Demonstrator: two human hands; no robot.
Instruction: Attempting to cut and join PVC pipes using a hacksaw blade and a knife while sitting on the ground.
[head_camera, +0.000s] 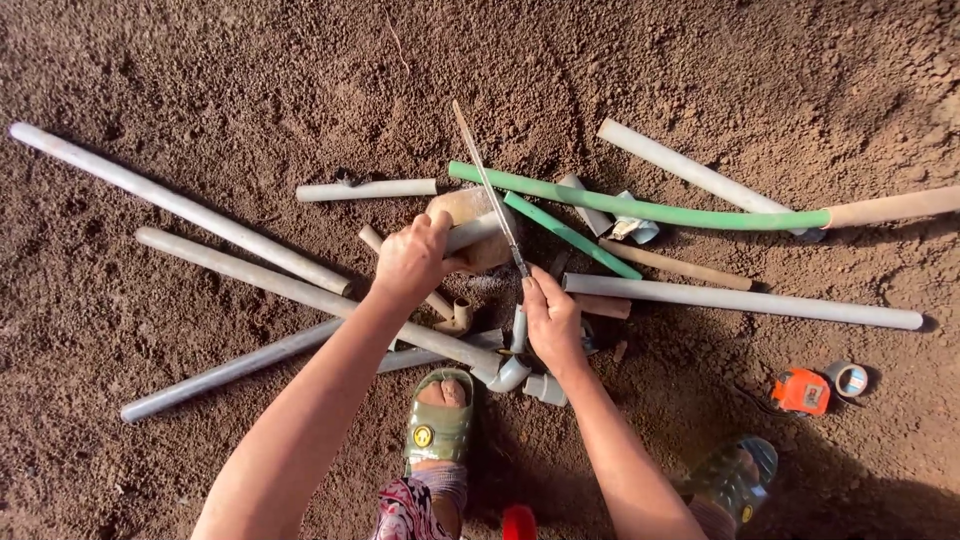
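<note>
Head view | left hand (412, 258) clenched around short grey pipe (478, 231), pinning it over a stone (470, 228) on the dirt (200, 80) | right hand (553, 318) fist-tight on saw blade (490, 190), blade crossing pipe | green hose (640, 211) behind | orange tape measure (800, 391) far right.

Pipe pile (300, 290) crowds ground round my left hand (412, 258) and right hand (550, 318); green hose (640, 210) bars far side. Bare soil (200, 90) open top left; tape measure (800, 391) right.
</note>
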